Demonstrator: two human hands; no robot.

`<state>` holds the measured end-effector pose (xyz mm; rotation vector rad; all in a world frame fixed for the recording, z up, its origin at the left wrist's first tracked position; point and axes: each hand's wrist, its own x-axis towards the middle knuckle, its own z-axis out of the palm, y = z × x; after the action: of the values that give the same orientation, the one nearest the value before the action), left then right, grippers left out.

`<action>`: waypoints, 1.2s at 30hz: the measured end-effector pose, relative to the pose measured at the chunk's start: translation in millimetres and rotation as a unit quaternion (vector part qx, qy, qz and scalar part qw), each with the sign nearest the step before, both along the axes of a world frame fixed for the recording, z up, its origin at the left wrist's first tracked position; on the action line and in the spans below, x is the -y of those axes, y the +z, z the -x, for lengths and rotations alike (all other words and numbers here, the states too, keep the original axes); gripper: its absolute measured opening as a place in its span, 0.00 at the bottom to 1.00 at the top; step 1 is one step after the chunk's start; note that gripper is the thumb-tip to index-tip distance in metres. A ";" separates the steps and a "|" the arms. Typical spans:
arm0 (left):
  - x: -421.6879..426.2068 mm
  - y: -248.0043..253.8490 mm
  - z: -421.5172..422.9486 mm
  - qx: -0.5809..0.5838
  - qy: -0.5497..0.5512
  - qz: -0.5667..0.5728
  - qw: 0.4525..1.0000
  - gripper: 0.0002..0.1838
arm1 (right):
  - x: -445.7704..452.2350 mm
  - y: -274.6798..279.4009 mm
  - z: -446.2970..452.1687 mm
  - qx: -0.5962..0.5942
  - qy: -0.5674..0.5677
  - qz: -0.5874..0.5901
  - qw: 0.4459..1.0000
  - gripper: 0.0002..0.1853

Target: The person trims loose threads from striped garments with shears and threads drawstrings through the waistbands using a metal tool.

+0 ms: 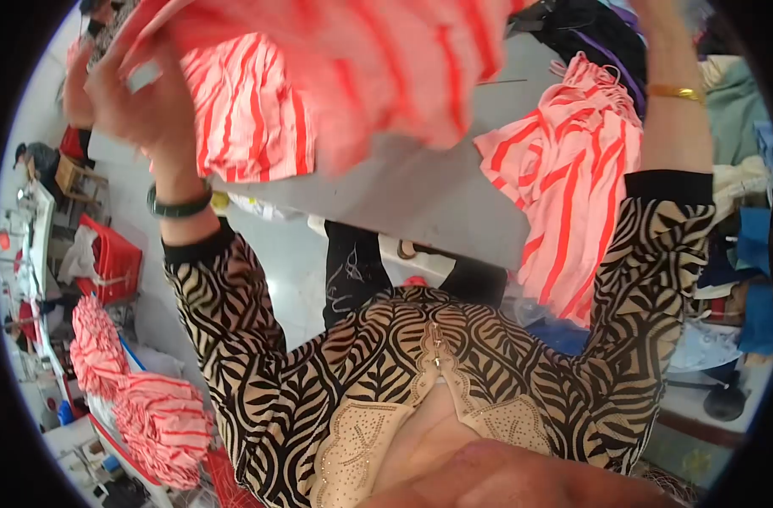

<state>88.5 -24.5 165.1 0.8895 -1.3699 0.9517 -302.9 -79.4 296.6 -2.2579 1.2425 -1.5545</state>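
A pink garment with red stripes (386,68) is raised over the table and smeared by motion. My left hand (141,97), with a dark bangle at the wrist, is closed in a pinch on the garment's left end at the upper left. My right hand (655,25) is cut off by the top edge beyond a gold bracelet, so its fingers are hidden. Below the raised piece lies another striped garment (251,118) on the grey table (378,199). Nearest my right forearm, a gathered striped garment (573,161) hangs over the table's edge.
Dark cloth (606,42) lies at the table's back right. Folded fabrics (742,118) are piled along the right side. To the left stand a red basket (115,262) and bundled striped garments (162,419). Another person (39,161) is at the far left.
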 end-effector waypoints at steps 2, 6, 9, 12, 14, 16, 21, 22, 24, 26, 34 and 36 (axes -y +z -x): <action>-5.4 1.5 4.7 -0.298 -0.381 0.001 0.875 0.05 | 3.3 -36.6 5.1 0.068 0.112 -0.218 0.967 0.12; -15.7 -65.0 -2.9 -0.293 -0.213 -0.372 0.855 0.10 | 66.8 -186.8 43.8 -0.087 -0.056 -0.292 0.951 0.22; -39.9 -93.7 22.2 -0.269 -0.278 -0.540 0.747 0.20 | 81.2 -281.6 56.6 -0.009 -0.125 -0.363 0.923 0.31; -40.8 -106.0 13.6 -0.355 -0.399 -0.555 0.638 0.20 | 96.4 -315.2 56.7 0.137 -0.137 -0.393 0.899 0.33; -43.9 -103.4 11.5 -0.371 -0.380 -0.542 0.651 0.21 | 114.6 -323.2 63.0 0.183 -0.137 -0.374 0.899 0.34; -45.9 -101.8 10.4 -0.377 -0.356 -0.538 0.665 0.22 | 112.4 -313.6 59.2 0.112 -0.215 -0.316 0.917 0.33; -61.2 -105.1 3.3 -0.157 -0.140 -0.491 0.845 0.24 | 110.8 -315.4 69.7 -0.189 -0.319 -0.254 0.893 0.23; -62.7 -107.3 2.4 -0.043 -0.061 -0.440 0.895 0.25 | 105.0 -313.3 69.2 -0.178 -0.302 -0.283 0.892 0.21; -73.0 -107.6 6.7 -0.032 -0.043 -0.417 0.907 0.26 | 87.8 -302.9 68.4 -0.133 -0.233 -0.298 0.916 0.18; -86.7 -106.6 18.4 -0.015 -0.013 -0.381 0.924 0.25 | 58.4 -287.5 42.8 -0.065 -0.118 -0.266 0.955 0.16; -118.0 -139.4 76.7 0.119 -0.167 -0.474 0.856 0.21 | 16.4 -307.6 6.4 -0.212 0.036 -0.140 0.967 0.13; -95.7 -166.7 67.9 0.083 -0.200 -0.531 0.819 0.23 | 22.3 -327.5 11.2 -0.111 0.010 -0.296 0.949 0.13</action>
<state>20.6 71.1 -1.6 1.2474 -2.1722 -0.1658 -314.0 -101.8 -30.9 -2.0535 1.4835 -0.7741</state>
